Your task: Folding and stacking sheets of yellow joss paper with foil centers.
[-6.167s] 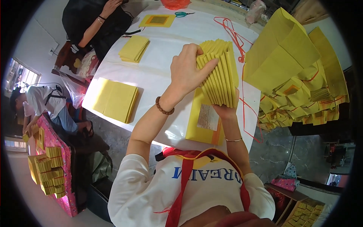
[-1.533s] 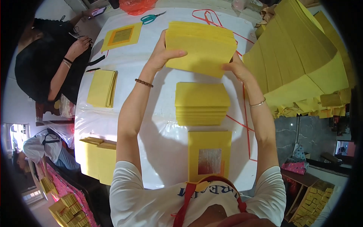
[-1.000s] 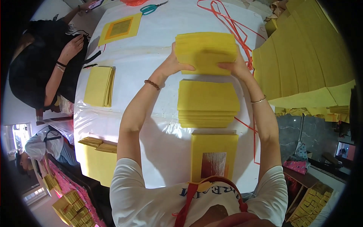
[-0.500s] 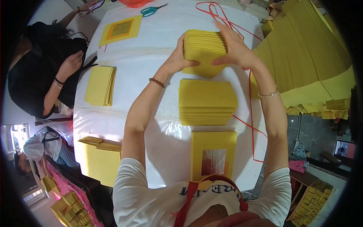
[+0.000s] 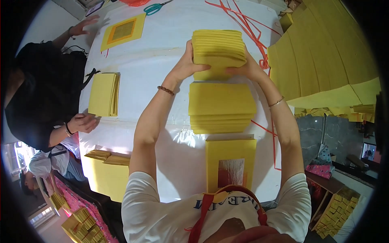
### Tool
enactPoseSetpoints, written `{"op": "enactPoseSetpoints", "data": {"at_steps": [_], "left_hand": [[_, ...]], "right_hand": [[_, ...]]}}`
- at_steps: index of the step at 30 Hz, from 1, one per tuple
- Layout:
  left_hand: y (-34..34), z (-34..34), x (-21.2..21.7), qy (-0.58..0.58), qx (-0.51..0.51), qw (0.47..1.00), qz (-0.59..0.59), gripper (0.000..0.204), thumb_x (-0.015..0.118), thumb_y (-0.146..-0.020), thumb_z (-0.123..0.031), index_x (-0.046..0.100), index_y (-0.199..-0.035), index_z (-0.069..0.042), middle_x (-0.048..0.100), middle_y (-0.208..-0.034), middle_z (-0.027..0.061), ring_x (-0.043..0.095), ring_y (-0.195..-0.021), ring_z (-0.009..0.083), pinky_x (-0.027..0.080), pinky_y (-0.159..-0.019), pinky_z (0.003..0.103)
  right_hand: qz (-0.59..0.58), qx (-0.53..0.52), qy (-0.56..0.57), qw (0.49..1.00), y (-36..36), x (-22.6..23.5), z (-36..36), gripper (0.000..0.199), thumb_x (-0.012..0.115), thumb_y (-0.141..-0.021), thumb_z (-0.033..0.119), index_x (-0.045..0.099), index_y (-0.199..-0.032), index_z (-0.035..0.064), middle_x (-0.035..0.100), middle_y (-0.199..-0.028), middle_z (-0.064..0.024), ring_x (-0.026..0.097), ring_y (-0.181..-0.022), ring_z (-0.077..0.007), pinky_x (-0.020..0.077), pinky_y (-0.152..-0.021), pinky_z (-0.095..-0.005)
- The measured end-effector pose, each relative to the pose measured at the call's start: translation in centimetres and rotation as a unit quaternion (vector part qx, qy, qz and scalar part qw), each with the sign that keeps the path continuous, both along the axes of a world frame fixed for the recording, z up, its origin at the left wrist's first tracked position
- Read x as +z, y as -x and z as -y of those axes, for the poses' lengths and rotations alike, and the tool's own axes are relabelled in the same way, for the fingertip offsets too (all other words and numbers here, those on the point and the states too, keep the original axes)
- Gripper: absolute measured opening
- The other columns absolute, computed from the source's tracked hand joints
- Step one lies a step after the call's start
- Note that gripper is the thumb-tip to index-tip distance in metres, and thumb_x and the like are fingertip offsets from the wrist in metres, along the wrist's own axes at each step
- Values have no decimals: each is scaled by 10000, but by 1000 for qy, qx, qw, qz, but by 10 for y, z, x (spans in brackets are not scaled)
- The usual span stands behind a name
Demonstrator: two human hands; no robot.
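Note:
Between both my hands is a stack of yellow paper sheets [image 5: 218,50], its upper layers fanned in overlapping edges. My left hand [image 5: 187,65] is closed around its left side, the thumb lying across the near face. On the opposite side my right hand [image 5: 250,68] grips it too, most of its fingers hidden behind the paper. Just nearer to me lies a second fanned yellow stack [image 5: 221,99], apart from my hands. Close to my chest is a yellow piece [image 5: 212,158] with a shiny silver and reddish rectangle on it.
Red ribbons [image 5: 247,24] trail over the white table [image 5: 162,109]. Teal-handled scissors [image 5: 153,9] and a yellow sheet with an orange frame [image 5: 122,32] lie far left. Yellow stacks [image 5: 103,95] line the left side, where a co-worker's hand [image 5: 83,122] rests near. Large yellow sheets [image 5: 324,60] fill the right.
My right hand has closed in on the stack's right side, and the stack has shifted slightly left. The co-worker's near hand came down toward the left stack; their far hand let go of a phone.

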State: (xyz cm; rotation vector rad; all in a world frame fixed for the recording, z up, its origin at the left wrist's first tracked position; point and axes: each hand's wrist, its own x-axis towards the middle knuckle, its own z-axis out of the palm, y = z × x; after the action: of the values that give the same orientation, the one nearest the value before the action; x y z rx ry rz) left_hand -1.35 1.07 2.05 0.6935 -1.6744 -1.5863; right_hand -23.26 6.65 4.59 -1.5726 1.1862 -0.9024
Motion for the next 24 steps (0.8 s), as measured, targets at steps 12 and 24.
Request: {"op": "enactPoseSetpoints", "data": {"at_steps": [12,24], "left_hand": [[8,52,56,-171,-111,955,-215,657,526,-877,-403,189,-1368,-124,402,-1301,168,467,-1143,272,384,-954,388],[60,17,14,-319,63,946,-7,1134,659,-735,-112,-319,-1311,-137,408,-1205,212,553,-970,297,496,-721,495]], "right_hand": [[410,-134,-37,902,10,20,22,523,580,-804,241,389,-1243,29,513,-1188,-64,518,-1063,-197,407,-913,-352],[585,-250,-228,737,-9,-47,-11,570,638,-777,327,403,-1235,82,462,-1204,-79,452,-1099,-247,359,-944,-446]]}}
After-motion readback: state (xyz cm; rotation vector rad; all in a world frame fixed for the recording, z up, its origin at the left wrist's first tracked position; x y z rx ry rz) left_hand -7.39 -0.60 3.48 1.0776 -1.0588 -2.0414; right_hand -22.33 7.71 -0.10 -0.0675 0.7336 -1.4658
